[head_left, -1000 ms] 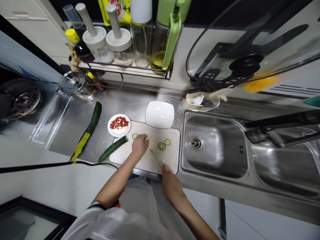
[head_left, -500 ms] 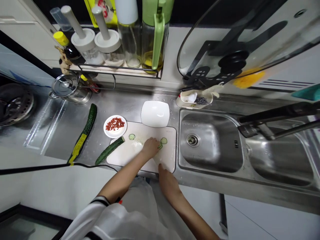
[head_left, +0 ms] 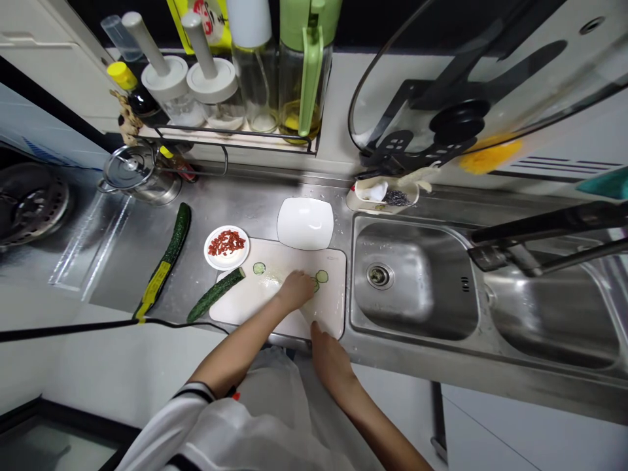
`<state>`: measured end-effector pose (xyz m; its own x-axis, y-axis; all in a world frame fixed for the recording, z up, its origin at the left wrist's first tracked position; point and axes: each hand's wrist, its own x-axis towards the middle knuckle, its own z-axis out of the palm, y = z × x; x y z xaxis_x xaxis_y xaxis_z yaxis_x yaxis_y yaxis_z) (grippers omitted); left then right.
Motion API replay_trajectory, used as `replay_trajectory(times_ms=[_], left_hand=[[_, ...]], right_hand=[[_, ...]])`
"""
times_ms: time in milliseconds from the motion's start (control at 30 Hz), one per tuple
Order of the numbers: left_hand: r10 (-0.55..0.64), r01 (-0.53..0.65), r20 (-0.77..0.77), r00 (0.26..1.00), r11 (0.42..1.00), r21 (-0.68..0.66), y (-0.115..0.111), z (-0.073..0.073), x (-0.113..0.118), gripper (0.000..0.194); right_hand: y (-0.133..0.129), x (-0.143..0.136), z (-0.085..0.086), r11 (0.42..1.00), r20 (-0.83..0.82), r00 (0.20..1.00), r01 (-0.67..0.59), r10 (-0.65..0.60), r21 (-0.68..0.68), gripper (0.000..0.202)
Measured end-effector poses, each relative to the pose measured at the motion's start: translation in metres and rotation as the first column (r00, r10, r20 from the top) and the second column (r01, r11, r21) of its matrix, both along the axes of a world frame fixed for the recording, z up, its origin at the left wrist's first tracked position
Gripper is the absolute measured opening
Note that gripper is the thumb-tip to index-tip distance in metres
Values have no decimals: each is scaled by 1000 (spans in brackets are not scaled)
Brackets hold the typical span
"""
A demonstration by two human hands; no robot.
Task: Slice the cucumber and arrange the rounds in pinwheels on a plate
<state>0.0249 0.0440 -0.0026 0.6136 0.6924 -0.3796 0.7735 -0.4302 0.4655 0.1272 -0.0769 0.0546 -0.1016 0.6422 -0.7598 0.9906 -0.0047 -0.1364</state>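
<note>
On the white cutting board, my left hand is closed over cucumber slices, and its fingertips are hidden. My right hand is wrapped round the handle of a knife, whose pale blade reaches up toward my left hand. One round slice lies to the right of my left hand, another near the board's upper left. A cut cucumber rests across the board's left edge. Beside it stands a white plate of chopped red pieces. An empty white dish touches the board's back edge.
A whole cucumber with yellow tape lies on the counter at left, near a lidded steel pot. The double sink is at right. Jars and bottles stand on a rack behind. A black cord crosses the left front.
My left hand has shifted very slightly over the slices. My right hand stays where it was, and the view has moved a little.
</note>
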Motion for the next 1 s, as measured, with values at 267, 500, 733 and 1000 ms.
replay_trajectory(times_ms=[267,500,733,1000], left_hand=[[480,-466,160,862,877,-118,-3,-7,-16,19],[808,-719,210,550,586,-373,-8,-28,-55,21],[900,-805,127,417,430,-409,-4,-33,-54,19],[895,-847,122,429,446,-289,-4,-28,-46,17]], right_hand=[[-1,2,-2,1000,-4,1000,-8,8,2,48],[6,6,6,1000,-14,1000,-2,2,-19,48],[10,4,5,1000,-2,1000,-18,18,-12,47],[8,11,1,1000,-25,1000,4,-4,-8,49]])
